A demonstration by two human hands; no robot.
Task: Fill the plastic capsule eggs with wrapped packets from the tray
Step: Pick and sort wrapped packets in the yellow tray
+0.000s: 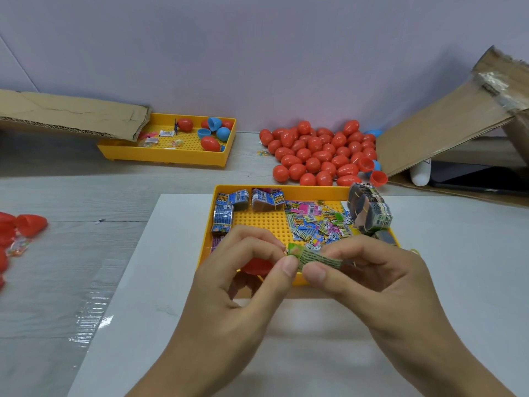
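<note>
Right now both hands are busy with one little green packet [315, 257]. The left hand [243, 270] pinches its left end with thumb and finger, and the right hand [369, 270] pinches it close by with the thumb, with the fingers curled behind the other end. The packet sits up in the air, just over the near edge of the yellow tray [274, 189]. A red egg half [257, 266] peeks out under the left hand, tucked by its fingers.

The tray lies on a white board [171, 282] on the counter [71, 253]. Inside it is a messy heap of loose packets [315, 222] in pink, blue, yellow and green. Blue bundles [232, 199] stand along the far and left walls. A dark bundle [369, 209] leans on the right corner.

Behind the tray is a big pile of red eggs [317, 156], closed, with two open red halves [372, 170] at its right side and bits of blue ones showing. A second yellow tray [160, 156] sits far off to the left, with red and blue egg parts in it. A flat piece of cardboard [71, 113] covers its left end. More red egg halves [25, 224] lie at the left edge of the view. A cardboard box [446, 121] leans at the right
</note>
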